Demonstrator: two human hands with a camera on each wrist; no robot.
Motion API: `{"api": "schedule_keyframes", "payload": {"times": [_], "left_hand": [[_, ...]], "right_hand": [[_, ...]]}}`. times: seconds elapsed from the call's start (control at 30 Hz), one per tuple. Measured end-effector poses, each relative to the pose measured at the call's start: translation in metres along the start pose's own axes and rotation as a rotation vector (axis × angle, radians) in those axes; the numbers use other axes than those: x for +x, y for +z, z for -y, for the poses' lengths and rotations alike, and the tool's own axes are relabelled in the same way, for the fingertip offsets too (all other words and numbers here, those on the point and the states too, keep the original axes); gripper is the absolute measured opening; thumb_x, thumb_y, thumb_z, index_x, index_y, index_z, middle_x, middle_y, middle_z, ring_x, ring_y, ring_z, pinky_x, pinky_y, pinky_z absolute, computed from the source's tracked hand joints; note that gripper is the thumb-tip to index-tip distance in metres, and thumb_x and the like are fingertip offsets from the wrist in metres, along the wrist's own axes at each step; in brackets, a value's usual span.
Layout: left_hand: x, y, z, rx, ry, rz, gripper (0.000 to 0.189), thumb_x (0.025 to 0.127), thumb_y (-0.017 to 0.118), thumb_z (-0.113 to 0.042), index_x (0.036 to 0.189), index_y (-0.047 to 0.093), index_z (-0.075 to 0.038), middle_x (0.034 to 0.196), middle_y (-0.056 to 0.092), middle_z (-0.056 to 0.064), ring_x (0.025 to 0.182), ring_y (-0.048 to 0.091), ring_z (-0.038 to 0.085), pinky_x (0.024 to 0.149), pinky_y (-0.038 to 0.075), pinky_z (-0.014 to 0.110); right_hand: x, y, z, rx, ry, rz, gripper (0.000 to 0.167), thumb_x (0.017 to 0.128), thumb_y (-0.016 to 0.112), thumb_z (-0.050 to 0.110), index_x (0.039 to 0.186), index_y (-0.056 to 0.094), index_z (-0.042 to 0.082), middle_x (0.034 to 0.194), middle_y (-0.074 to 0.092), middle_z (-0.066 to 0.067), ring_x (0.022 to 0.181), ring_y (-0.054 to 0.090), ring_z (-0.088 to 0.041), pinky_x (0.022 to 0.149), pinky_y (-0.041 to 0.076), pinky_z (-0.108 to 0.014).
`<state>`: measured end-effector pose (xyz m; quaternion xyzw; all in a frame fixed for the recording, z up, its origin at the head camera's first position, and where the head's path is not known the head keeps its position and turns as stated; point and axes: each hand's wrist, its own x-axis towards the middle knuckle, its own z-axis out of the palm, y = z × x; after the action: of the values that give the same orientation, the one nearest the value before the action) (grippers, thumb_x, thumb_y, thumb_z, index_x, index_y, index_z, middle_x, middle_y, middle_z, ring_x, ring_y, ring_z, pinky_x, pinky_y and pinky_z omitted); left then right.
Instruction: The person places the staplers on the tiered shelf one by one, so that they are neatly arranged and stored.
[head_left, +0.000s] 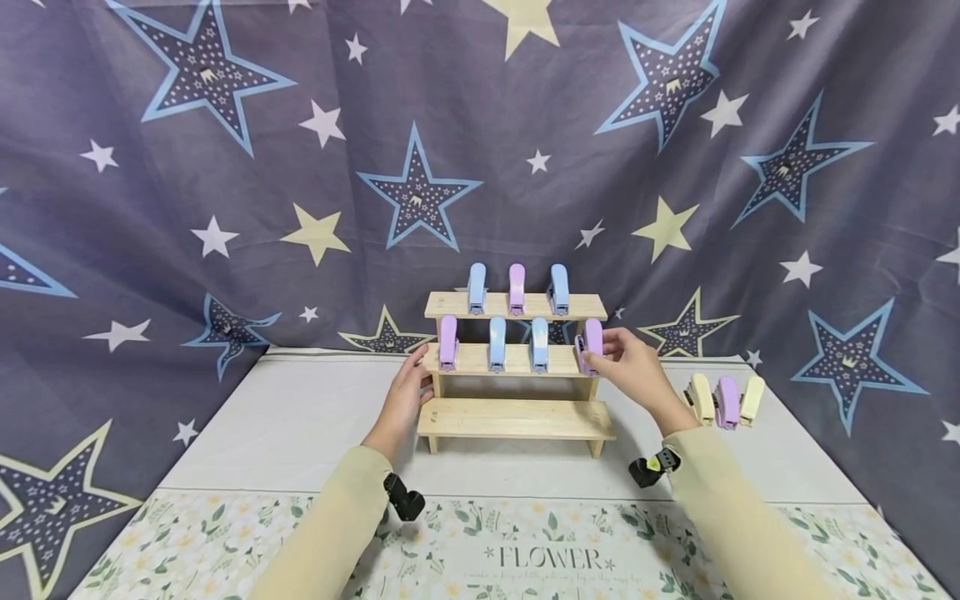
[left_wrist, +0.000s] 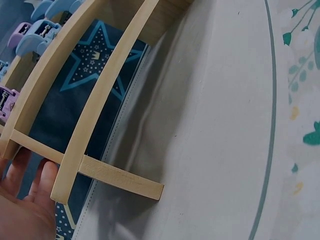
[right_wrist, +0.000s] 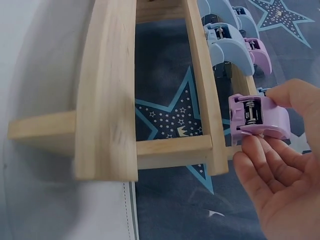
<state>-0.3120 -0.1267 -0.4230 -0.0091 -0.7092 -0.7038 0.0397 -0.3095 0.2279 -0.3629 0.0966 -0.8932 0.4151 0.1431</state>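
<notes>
A three-tier wooden display stand (head_left: 517, 419) stands on the table. At the right end of its middle tier, my right hand (head_left: 633, 367) pinches a purple stapler (head_left: 592, 343) between thumb and fingers; the right wrist view shows this stapler (right_wrist: 260, 117) at the tier's edge. My left hand (head_left: 405, 396) touches the stand's left side, fingers extended along the side support (left_wrist: 120, 177). Also on the middle tier are a purple stapler (head_left: 447, 342) and two blue staplers (head_left: 497, 343) (head_left: 539, 344). The top tier holds blue (head_left: 477, 287), purple (head_left: 517, 288) and blue (head_left: 558, 289) staplers.
Right of the stand, a yellow stapler (head_left: 702, 398), a purple stapler (head_left: 727, 402) and another yellow stapler (head_left: 752, 401) stand on the white table cover (head_left: 330, 425). A star-patterned curtain (head_left: 480, 108) hangs behind. Floral print with the word FLOWER runs along the front.
</notes>
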Motion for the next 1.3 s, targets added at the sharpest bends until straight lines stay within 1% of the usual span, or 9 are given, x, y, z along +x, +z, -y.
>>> {"api": "schedule_keyframes", "payload": {"times": [0.17, 0.3, 0.63, 0.83, 1.03, 1.13, 1.17, 1.2, 1.3], "left_hand": [[0.0, 0.0, 0.0, 0.001, 0.005, 0.012, 0.052, 0.107, 0.028, -0.022, 0.158, 0.031, -0.017, 0.154, 0.036, 0.02, 0.135, 0.042, 0.039, 0.114, 0.034, 0.051], [0.0, 0.0, 0.0, -0.014, 0.011, 0.022, 0.053, 0.107, 0.028, -0.021, 0.159, 0.029, -0.015, 0.155, 0.034, 0.021, 0.136, 0.04, 0.041, 0.115, 0.032, 0.052], [-0.001, 0.0, 0.0, 0.002, 0.016, 0.011, 0.053, 0.106, 0.028, -0.02, 0.158, 0.031, -0.015, 0.154, 0.037, 0.021, 0.134, 0.043, 0.04, 0.113, 0.035, 0.052], [-0.001, 0.0, -0.001, 0.001, 0.009, 0.012, 0.053, 0.106, 0.028, -0.021, 0.158, 0.031, -0.016, 0.154, 0.037, 0.021, 0.135, 0.042, 0.04, 0.113, 0.034, 0.051], [-0.001, 0.0, -0.001, -0.008, 0.004, 0.017, 0.052, 0.107, 0.028, -0.022, 0.159, 0.03, -0.016, 0.155, 0.035, 0.021, 0.136, 0.04, 0.041, 0.115, 0.032, 0.052], [-0.002, 0.0, -0.002, -0.004, 0.0, 0.014, 0.052, 0.107, 0.028, -0.021, 0.159, 0.03, -0.016, 0.155, 0.034, 0.02, 0.136, 0.04, 0.04, 0.114, 0.033, 0.051], [-0.004, 0.0, -0.006, -0.005, -0.005, 0.016, 0.052, 0.107, 0.028, -0.02, 0.159, 0.03, -0.015, 0.155, 0.034, 0.021, 0.136, 0.04, 0.041, 0.114, 0.033, 0.052], [-0.004, 0.0, -0.006, -0.005, -0.009, 0.02, 0.053, 0.107, 0.027, -0.019, 0.159, 0.029, -0.014, 0.155, 0.034, 0.022, 0.136, 0.04, 0.041, 0.114, 0.033, 0.052], [-0.003, 0.0, -0.006, -0.014, -0.009, 0.022, 0.052, 0.107, 0.028, -0.02, 0.159, 0.029, -0.014, 0.156, 0.033, 0.022, 0.136, 0.04, 0.041, 0.114, 0.033, 0.052]], "right_hand": [[0.007, 0.007, -0.003, -0.015, 0.022, -0.015, 0.046, 0.09, 0.074, 0.029, 0.123, 0.061, -0.001, 0.102, 0.07, -0.014, 0.091, 0.065, -0.025, 0.074, 0.051, -0.031], [0.011, 0.01, -0.004, -0.025, 0.029, -0.02, 0.047, 0.089, 0.076, 0.03, 0.12, 0.061, -0.001, 0.099, 0.07, -0.014, 0.091, 0.065, -0.026, 0.075, 0.052, -0.032], [0.016, 0.011, -0.003, -0.021, 0.063, 0.014, 0.047, 0.089, 0.075, 0.032, 0.119, 0.062, -0.002, 0.097, 0.066, -0.012, 0.087, 0.062, -0.025, 0.072, 0.051, -0.031], [0.016, 0.011, -0.004, -0.015, 0.075, 0.022, 0.051, 0.091, 0.073, 0.036, 0.123, 0.061, -0.002, 0.101, 0.066, -0.013, 0.092, 0.061, -0.026, 0.076, 0.05, -0.032], [0.014, 0.011, -0.003, 0.006, 0.091, 0.031, 0.057, 0.091, 0.072, 0.041, 0.127, 0.057, -0.001, 0.107, 0.064, -0.015, 0.098, 0.061, -0.029, 0.082, 0.05, -0.037], [0.012, 0.01, -0.004, 0.013, 0.1, 0.048, 0.063, 0.092, 0.071, 0.044, 0.132, 0.053, -0.001, 0.113, 0.063, -0.018, 0.105, 0.06, -0.031, 0.087, 0.05, -0.042], [0.012, 0.009, -0.003, 0.017, 0.101, 0.057, 0.065, 0.092, 0.07, 0.045, 0.133, 0.051, -0.001, 0.116, 0.063, -0.019, 0.107, 0.059, -0.033, 0.088, 0.05, -0.043], [0.011, 0.008, -0.003, 0.021, 0.101, 0.067, 0.066, 0.093, 0.069, 0.046, 0.135, 0.05, 0.0, 0.117, 0.062, -0.02, 0.109, 0.059, -0.033, 0.089, 0.05, -0.044], [0.01, 0.003, -0.002, 0.02, 0.079, 0.089, 0.066, 0.095, 0.066, 0.046, 0.138, 0.048, -0.001, 0.122, 0.062, -0.021, 0.112, 0.059, -0.035, 0.09, 0.05, -0.047]]}}
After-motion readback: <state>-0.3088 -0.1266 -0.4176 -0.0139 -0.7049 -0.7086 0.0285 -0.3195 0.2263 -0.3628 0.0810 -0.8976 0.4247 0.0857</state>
